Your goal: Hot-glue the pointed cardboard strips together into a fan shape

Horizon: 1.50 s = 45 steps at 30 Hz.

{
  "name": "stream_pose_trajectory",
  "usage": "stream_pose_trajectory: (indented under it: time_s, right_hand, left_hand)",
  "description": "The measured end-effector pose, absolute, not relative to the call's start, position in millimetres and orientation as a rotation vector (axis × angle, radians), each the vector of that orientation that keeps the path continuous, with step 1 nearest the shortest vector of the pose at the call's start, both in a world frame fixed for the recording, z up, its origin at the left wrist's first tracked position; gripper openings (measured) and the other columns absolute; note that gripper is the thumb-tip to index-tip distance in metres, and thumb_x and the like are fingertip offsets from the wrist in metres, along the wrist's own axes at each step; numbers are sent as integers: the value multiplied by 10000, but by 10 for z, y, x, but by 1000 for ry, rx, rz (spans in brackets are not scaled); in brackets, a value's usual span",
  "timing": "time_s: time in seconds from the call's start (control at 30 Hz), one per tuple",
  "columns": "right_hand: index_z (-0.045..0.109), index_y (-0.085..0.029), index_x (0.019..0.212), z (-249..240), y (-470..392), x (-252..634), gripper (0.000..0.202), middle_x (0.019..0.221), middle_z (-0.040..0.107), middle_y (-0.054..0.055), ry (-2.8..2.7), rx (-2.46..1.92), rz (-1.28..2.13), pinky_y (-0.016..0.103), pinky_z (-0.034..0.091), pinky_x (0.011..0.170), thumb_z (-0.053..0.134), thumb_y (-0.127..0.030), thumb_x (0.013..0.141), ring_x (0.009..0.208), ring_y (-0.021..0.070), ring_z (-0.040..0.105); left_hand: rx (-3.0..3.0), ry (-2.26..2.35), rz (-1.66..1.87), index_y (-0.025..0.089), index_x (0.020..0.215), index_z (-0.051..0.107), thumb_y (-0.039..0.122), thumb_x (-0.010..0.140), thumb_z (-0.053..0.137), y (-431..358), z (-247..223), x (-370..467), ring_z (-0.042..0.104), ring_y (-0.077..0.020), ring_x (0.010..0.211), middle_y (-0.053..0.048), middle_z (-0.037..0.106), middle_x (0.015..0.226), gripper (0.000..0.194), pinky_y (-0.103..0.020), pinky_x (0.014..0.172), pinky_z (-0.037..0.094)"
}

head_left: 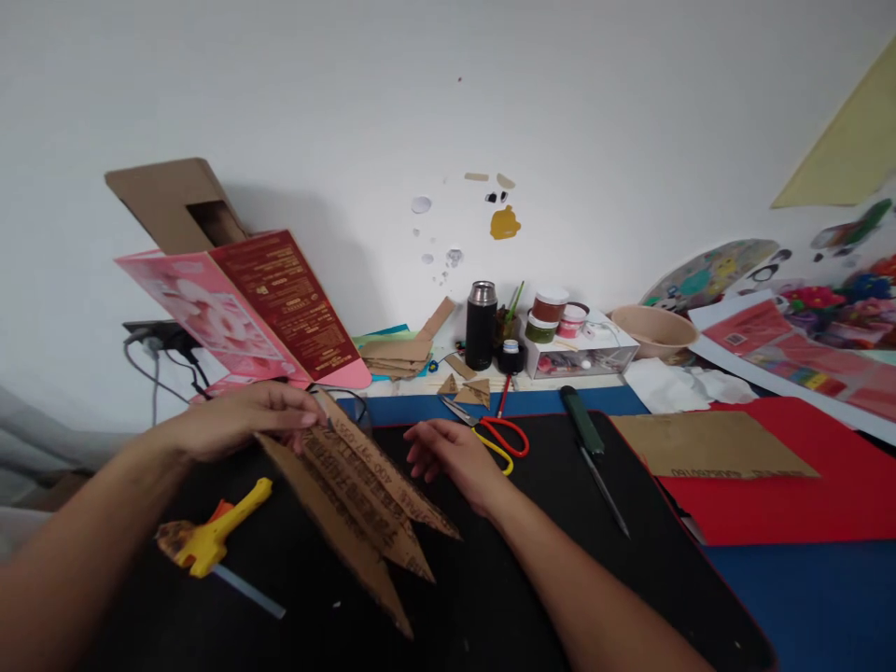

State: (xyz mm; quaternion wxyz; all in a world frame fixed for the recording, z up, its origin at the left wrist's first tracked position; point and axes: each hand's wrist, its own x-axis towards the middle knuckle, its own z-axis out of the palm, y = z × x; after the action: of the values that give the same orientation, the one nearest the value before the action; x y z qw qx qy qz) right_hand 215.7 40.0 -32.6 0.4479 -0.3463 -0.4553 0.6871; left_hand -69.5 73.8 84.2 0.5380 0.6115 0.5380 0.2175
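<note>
My left hand (238, 420) grips the upper end of a fan of long pointed cardboard strips (357, 499) with dark print, standing on edge on the black mat (490, 579). Their tips point toward me and to the right. My right hand (455, 457) lies flat on the mat just right of the strips, fingers spread, holding nothing. A yellow glue gun (210, 537) lies on the mat below my left forearm. Red-and-yellow scissors (494, 434) rest right beside my right hand.
A green-handled tool (592, 453) lies right of the scissors. A cardboard sheet (707, 446) sits on a red mat (826, 495). A pink-and-red carton (245, 308), black flask (481, 325), paint jars (550, 313), bowl (654, 329) and cardboard scraps (469, 387) line the wall.
</note>
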Motion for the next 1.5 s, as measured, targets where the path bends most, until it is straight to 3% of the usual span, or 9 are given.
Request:
stream_pose_trajectory:
  time_s: [0.17,0.33,0.53,0.63,0.73,0.83,0.97,1.27,1.5]
  right_hand:
    - [755,-176,998,-237,305,2154,579,801,709,28,-1261,-773,1760,257,463,606,627,-721,852,667,158,635]
    - [749,-189,1104,-247,229,2089,461,975,759,23,-1450,-817,1658,318,494,808,729,-571,846,872,220,676]
    - [757,-177,1099,-359,382,2133,396,1086,781,66,-1182,-969,1458,411,511,930,722,-466,832,1033,303,698]
    - [758,-173,1095,-388,443,2168,358,1121,779,83,-1105,-1003,1342,438,502,979,700,-424,846,1076,312,697]
    - [761,-184,1090,-387,442,2170,323,1098,782,74,-1139,-1006,1277,443,508,980,679,-404,868,1068,309,703]
    - [756,-186,1100,-361,407,2152,319,1085,786,67,-1181,-992,1272,434,517,968,679,-397,873,1073,310,704]
    - [741,-181,1124,-333,388,2140,330,1095,786,69,-1170,-959,1314,425,535,937,679,-381,868,1053,309,715]
    - [753,-175,1065,-349,434,2173,290,1085,784,78,-1201,-1022,1171,407,538,910,645,-375,885,1019,294,713]
    - [757,-188,1036,-358,424,2150,271,1054,785,67,-1153,-1034,1171,396,539,895,646,-373,872,1014,291,710]
  left_hand:
    - [1608,1186,299,211,686,797,395,619,892,859,868,-362,670,-239,580,-52,728,640,218,-277,564,501]
    - [1711,1078,176,211,809,806,515,724,812,1026,748,-115,673,-215,658,-41,738,717,316,-273,625,514]
    - [1462,1123,712,182,1050,766,662,753,747,1046,478,92,646,-193,677,-77,744,874,565,-288,616,513]
    - [1403,1070,856,197,1181,736,659,794,709,885,368,199,686,-242,810,-125,742,1062,603,-335,690,551]
    - [1544,1010,795,258,1254,713,560,819,727,693,310,349,687,-304,1021,-102,733,1194,530,-385,827,567]
    - [1622,1055,843,258,1229,719,404,756,801,603,269,495,664,-324,1137,-66,749,1198,502,-424,1008,506]
    - [1642,1137,886,217,1106,751,344,736,757,659,181,554,689,-344,1053,-68,774,1083,392,-465,983,511]
    - [1622,1163,864,205,1152,735,388,803,706,629,38,564,693,-338,1048,-66,773,1087,395,-435,938,522]
    - [1414,1215,989,201,1103,729,412,757,746,547,36,705,700,-315,992,-54,776,1008,405,-402,887,526]
